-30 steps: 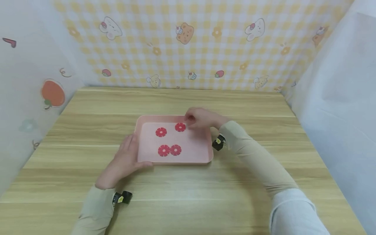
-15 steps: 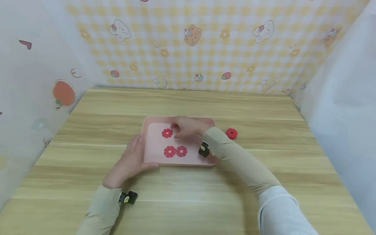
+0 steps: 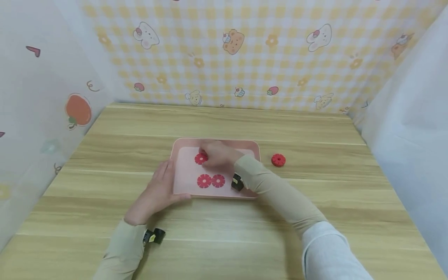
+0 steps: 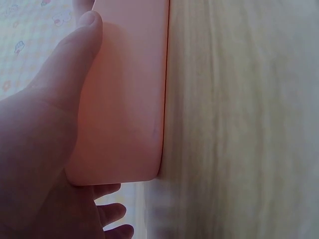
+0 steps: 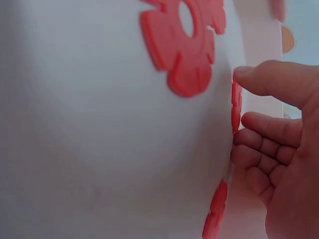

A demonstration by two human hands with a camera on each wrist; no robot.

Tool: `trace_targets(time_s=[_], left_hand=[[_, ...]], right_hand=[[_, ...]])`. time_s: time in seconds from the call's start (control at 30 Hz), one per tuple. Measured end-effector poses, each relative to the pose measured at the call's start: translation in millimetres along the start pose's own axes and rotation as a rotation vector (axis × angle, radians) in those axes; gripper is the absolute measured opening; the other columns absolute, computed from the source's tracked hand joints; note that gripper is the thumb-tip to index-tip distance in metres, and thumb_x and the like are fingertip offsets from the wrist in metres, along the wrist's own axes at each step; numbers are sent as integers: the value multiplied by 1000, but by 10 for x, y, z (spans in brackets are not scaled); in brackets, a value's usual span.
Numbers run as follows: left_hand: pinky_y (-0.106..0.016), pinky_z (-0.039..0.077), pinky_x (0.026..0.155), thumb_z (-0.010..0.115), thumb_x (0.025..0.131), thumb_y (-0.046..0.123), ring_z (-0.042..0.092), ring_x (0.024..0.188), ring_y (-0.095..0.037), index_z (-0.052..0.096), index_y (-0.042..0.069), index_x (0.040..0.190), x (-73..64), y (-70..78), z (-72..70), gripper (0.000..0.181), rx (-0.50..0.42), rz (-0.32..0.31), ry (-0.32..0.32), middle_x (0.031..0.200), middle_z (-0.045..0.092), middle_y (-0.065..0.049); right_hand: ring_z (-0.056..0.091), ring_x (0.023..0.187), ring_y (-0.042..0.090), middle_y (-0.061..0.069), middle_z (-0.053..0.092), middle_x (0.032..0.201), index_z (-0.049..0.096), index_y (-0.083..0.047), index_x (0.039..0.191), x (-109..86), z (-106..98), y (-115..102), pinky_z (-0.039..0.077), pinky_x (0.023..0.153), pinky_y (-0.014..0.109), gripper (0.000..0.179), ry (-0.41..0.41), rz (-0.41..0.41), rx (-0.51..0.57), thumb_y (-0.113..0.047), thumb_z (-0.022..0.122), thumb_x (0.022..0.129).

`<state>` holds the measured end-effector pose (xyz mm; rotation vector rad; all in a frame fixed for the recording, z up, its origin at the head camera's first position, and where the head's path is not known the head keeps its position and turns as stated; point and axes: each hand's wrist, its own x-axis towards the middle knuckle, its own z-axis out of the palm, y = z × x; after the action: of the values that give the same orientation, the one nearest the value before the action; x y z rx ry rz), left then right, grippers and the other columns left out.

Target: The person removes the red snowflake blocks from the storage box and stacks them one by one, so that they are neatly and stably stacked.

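Observation:
A pink tray (image 3: 182, 171) lies on the table, with several red notched plastic discs flat inside. My left hand (image 3: 155, 194) grips its left front corner, thumb along the front rim and fingers on the left side. My right hand (image 3: 218, 153) is inside the tray, thumb and index finger at the edges of the rear left disc (image 3: 200, 158), pinching it. The right wrist view shows this disc (image 5: 236, 102) nearly edge-on between the fingertips. Nearer the front, a disc (image 3: 204, 181) and a second disc (image 3: 218, 181) touch. Another disc (image 5: 215, 211) is hidden under my right hand in the head view.
One thick red notched piece, seemingly stacked discs (image 3: 278, 160), sits on the wooden table (image 3: 231, 237) right of the tray. Behind the table is a yellow checked wall covering (image 3: 196, 42). White sheets (image 3: 409, 144) hang at the sides.
My right hand has moved left across the tray to the rear left disc, uncovering the red piece on the table. The head view has shifted slightly. My left hand keeps its hold.

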<state>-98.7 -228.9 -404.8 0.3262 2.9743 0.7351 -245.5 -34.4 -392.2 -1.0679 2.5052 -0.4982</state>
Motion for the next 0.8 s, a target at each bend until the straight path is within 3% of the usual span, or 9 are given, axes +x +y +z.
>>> trace_targets(time_s=[0.17, 0.33, 0.57, 0.8], left_hand=[[-57, 32, 109, 82, 67, 51, 26, 134, -41, 10, -8, 149, 10, 6, 12, 123, -3, 3, 10, 150, 23, -27], [-58, 31, 110, 81, 68, 50, 25, 135, -43, 8, -8, 149, 18, 1, 22, 123, 11, -10, -1, 150, 21, -28], [-58, 30, 110, 81, 69, 50, 24, 136, -44, 7, -9, 148, 27, 21, 19, 123, 13, -8, -11, 151, 20, -29], [-59, 32, 109, 80, 69, 52, 25, 135, -43, 7, -8, 149, 7, 23, 5, 123, 1, -12, -8, 150, 21, -28]], right_hand=[[50, 90, 14, -2, 55, 95, 58, -13, 109, 47, 58, -23, 47, 81, 23, 30, 22, 4, -99, -24, 70, 84], [49, 91, 15, -1, 56, 95, 58, -13, 107, 60, 76, -55, 45, 82, 24, 30, 8, 16, -125, -24, 70, 82], [49, 90, 14, -1, 56, 95, 58, -13, 108, 35, 61, -67, 45, 81, 24, 32, -17, 13, -110, -25, 72, 82], [51, 86, 13, -3, 56, 91, 55, -15, 105, -10, 13, -79, 47, 76, 21, 30, 18, -11, -56, -26, 72, 82]])
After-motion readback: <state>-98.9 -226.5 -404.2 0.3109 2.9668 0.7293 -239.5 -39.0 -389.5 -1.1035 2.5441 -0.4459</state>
